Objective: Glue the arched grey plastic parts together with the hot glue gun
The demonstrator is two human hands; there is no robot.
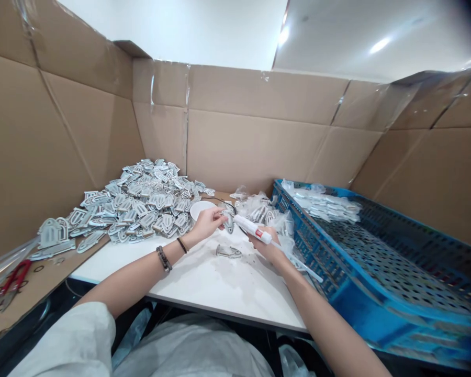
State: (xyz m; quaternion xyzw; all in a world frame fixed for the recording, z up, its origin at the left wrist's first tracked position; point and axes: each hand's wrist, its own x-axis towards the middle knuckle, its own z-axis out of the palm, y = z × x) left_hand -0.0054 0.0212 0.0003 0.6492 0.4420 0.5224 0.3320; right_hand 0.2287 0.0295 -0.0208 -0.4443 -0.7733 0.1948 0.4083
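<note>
Near the middle of the white table, my left hand pinches a small grey plastic piece between its fingers. My right hand is wrapped around a white glue gun with a red label. The gun's nozzle points left, close to the piece. A long white glue stick sticks out behind it, passing over my right wrist. Just below both hands lies another small grey piece on the tabletop. Beside my left hand is a round white dish, partly hidden.
A large heap of grey pieces stands at left. Plastic-bagged pieces lie against a blue crate, which holds more white bags. Red-handled pliers rest far left. Cardboard walls surround the table.
</note>
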